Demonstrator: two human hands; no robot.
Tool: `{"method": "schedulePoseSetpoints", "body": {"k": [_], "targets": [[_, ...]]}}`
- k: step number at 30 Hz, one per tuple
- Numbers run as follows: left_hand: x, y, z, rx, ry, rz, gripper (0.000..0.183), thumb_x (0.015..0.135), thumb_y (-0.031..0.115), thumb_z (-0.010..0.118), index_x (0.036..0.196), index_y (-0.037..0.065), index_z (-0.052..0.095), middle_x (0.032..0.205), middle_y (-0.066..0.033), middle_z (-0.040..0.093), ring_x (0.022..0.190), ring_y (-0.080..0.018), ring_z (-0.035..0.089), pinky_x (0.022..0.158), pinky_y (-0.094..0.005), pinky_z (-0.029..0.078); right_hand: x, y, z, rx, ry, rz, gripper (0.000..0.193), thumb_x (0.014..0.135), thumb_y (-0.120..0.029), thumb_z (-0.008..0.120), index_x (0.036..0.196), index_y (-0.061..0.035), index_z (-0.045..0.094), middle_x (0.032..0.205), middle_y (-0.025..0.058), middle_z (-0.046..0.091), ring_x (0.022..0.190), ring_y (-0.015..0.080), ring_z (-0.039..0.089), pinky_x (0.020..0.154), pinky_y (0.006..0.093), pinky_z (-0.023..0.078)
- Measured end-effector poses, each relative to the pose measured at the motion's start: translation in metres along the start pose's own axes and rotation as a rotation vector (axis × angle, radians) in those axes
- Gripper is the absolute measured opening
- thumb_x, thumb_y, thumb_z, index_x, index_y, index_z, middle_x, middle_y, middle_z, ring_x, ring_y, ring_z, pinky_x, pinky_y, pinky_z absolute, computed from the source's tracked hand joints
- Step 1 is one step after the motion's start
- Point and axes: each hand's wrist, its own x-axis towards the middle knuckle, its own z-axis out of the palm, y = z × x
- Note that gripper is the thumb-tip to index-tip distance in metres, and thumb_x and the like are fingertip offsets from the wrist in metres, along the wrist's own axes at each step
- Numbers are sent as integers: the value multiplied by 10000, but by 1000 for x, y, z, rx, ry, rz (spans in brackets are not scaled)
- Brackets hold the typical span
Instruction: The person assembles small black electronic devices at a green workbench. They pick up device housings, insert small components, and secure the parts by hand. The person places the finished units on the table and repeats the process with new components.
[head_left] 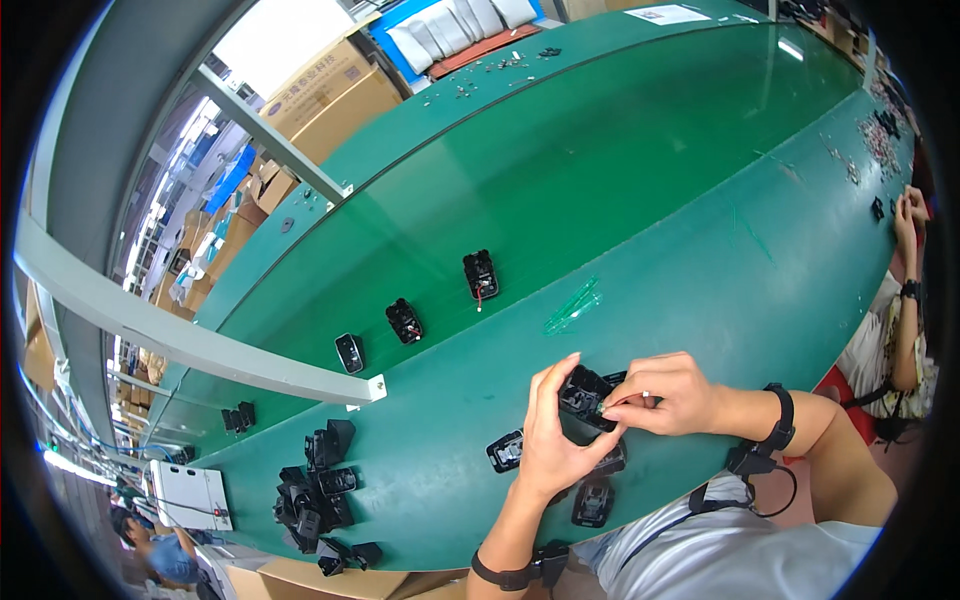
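My left hand (553, 440) is wrapped round a black plastic housing (582, 390), its open inside turned up. With thumb and forefinger together, my right hand (665, 395) pinches at the housing's right edge. A thin red wire with a small white end shows by those fingers; the exact part pinched is mostly hidden. Close to my left wrist a black shell (506, 452) with a pale inside lies on the green table. Another black shell (593, 502) rests near the table's edge, and further black parts are partly covered by my hands.
A heap of black housings (320, 490) lies to the left. On the green belt (440, 290) sit several housings, some with red wires. Green strips (575, 305) lie beyond my hands. A grey metal post (200, 335) crosses at left. A co-worker's hands (908, 215) are at far right.
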Motion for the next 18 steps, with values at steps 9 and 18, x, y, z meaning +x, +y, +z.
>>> {"method": "schedulePoseSetpoints", "body": {"k": [9, 18], "targets": [[-4, -12, 0, -146, 6, -74, 840, 681, 53, 863, 1375, -5, 394, 1336, -199, 541, 1044, -225, 650, 840, -322, 542, 7, -8, -8, -180, -7, -17, 270, 732, -69, 755, 996, -125, 751, 988, 52, 601, 769, 164, 606, 566, 266, 495], [-5, -11, 1, -196, 24, -58, 810, 685, 63, 852, 1381, 11, 441, 1368, -186, 525, 1091, -255, 631, 764, -299, 547, 11, -11, -9, -92, -41, -71, 311, 751, -119, 742, 1060, -151, 735, 1303, 134, 539, 1049, 269, 580, 737, 325, 545]]}}
